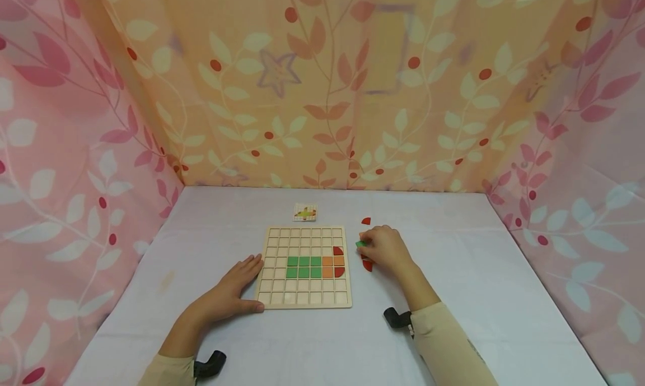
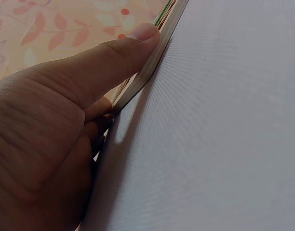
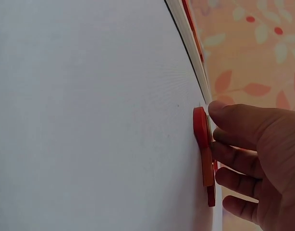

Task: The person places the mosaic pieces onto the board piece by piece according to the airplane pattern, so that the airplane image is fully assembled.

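Pale wood, one square board (image 1: 303, 299) on white cloth (image 1: 302, 352); grid counted at seven columns by seven rows. Pieces lying in it: six green squares (image 1: 304, 272) in two rows of three; three orange squares (image 1: 327, 272) just right of these, two in the upper row and one in the lower; two red quarter-rounds (image 1: 339, 272), one ending the lower row, the other above the upper orange pair.

Left hand (image 1: 237, 289), one, at the board's left side: fingers extended, thumb spread away from them and lying at the near left corner. Left wrist view shows the thumb tip touching the rim.

Right hand (image 1: 387, 250), one, off the board to its right: thumb and fingertips brought together, pinching one green piece (image 1: 360, 243), mostly hidden by the fingers. Loose pieces about it: one red piece (image 1: 366, 221) beyond the hand, one lower red piece (image 1: 368, 266) on the near side; others partly covered, full count cannot be told. Right wrist view shows one orange piece (image 3: 207, 166) among red ones.

Beyond the board, one small picture card (image 1: 305, 212). Two beige sleeves (image 1: 448, 338), two black fittings (image 1: 210, 364), one by each wrist. Leaf-patterned fabric (image 1: 322, 83) on three sides
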The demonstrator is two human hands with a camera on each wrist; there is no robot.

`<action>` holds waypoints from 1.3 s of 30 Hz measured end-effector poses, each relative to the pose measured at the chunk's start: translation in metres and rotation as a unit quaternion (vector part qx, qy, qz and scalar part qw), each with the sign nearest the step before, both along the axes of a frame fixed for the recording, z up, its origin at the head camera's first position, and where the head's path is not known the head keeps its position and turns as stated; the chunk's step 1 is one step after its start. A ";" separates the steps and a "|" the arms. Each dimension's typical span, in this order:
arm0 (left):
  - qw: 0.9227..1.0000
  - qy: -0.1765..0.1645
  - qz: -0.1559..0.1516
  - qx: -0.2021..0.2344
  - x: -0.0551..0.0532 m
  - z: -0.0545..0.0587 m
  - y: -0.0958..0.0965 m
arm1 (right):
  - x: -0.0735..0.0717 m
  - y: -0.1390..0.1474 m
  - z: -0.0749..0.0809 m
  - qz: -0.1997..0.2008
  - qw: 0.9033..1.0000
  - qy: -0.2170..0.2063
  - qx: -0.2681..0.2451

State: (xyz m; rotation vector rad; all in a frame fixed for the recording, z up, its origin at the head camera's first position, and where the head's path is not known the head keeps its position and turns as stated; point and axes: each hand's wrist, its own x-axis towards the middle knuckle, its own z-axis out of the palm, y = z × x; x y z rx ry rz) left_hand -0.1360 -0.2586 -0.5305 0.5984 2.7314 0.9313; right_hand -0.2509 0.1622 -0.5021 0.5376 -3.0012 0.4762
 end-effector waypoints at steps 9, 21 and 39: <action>1.000 -0.002 0.000 0.003 0.000 0.001 0.000 | 0.001 -0.010 0.004 0.003 1.000 -0.003 0.005; 1.000 -0.006 -0.001 0.000 0.001 0.005 0.002 | -0.001 -0.014 0.000 -0.002 1.000 -0.003 -0.002; 1.000 -0.005 -0.003 -0.007 -0.002 0.001 0.000 | -0.002 -0.017 0.006 0.012 0.999 0.001 -0.042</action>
